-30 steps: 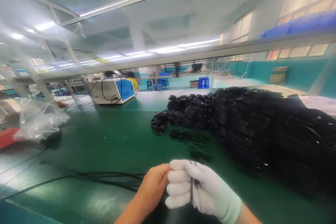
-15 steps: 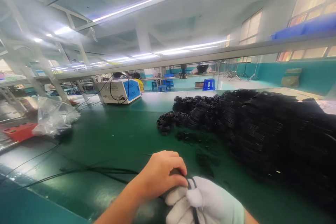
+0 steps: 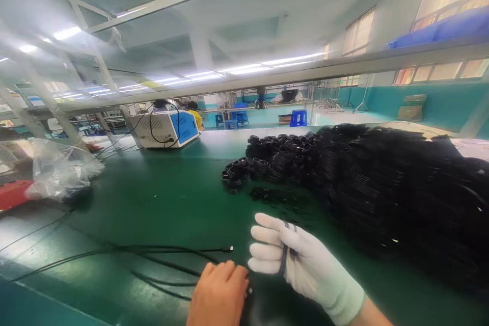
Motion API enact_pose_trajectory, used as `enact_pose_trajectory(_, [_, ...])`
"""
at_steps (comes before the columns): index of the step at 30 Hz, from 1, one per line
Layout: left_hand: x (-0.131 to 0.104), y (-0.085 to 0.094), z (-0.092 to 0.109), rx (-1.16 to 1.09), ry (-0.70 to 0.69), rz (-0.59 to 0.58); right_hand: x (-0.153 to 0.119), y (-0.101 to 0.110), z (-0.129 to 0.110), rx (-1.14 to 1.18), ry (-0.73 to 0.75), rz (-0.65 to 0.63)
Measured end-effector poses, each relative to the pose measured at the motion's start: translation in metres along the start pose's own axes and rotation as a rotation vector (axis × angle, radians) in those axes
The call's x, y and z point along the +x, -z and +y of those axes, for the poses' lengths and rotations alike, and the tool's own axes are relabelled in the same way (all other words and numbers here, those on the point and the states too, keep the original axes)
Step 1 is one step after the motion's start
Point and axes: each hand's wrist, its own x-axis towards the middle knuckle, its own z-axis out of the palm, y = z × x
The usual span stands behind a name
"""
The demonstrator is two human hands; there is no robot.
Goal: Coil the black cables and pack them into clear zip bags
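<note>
My bare left hand is closed over black cables lying on the green tabletop, its fingers curled down. A small pale connector tip peeks out beside those fingers; what lies under the palm is hidden. To its right, my right hand, in a white glove, pinches a thin dark strip between thumb and forefinger. The strip crosses the palm, and the other gloved fingers are extended. Another cable ends in a white-tipped plug just above my left hand.
A large heap of coiled black cables covers the right side of the table. A white and blue machine stands at the back left. Further left are a clear plastic bag and a red box. A shelf rail runs overhead.
My left hand has left the glove and come down onto the cables at lower left. My right hand has risen slightly and its fingers have straightened, the strip still pinched. The view has shifted slightly.
</note>
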Motion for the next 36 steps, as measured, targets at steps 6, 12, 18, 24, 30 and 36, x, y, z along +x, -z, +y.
enact_pose_trajectory(6, [0.010,0.020,0.020,-0.113,-0.182,0.199,-0.006,0.007,0.011,-0.188,-0.033,0.116])
enact_pose_trajectory(12, [0.052,0.065,-0.006,-0.609,-0.047,-0.180,-0.013,0.011,0.031,-0.015,-0.444,-0.155])
enact_pose_trajectory(18, [0.052,0.032,-0.013,-1.199,0.244,-0.356,-0.007,0.009,0.038,0.118,-0.480,-0.235])
enact_pose_trajectory(24, [0.027,0.010,-0.021,-0.455,0.222,-0.250,-0.004,-0.007,0.017,0.091,-0.082,-0.066])
enact_pose_trajectory(30, [0.009,0.011,0.010,-0.142,-0.102,0.001,0.001,0.006,0.010,-0.154,0.068,0.228])
enact_pose_trajectory(36, [0.022,0.047,0.009,-0.273,-0.156,0.014,-0.016,0.002,0.025,-0.335,-0.282,0.012])
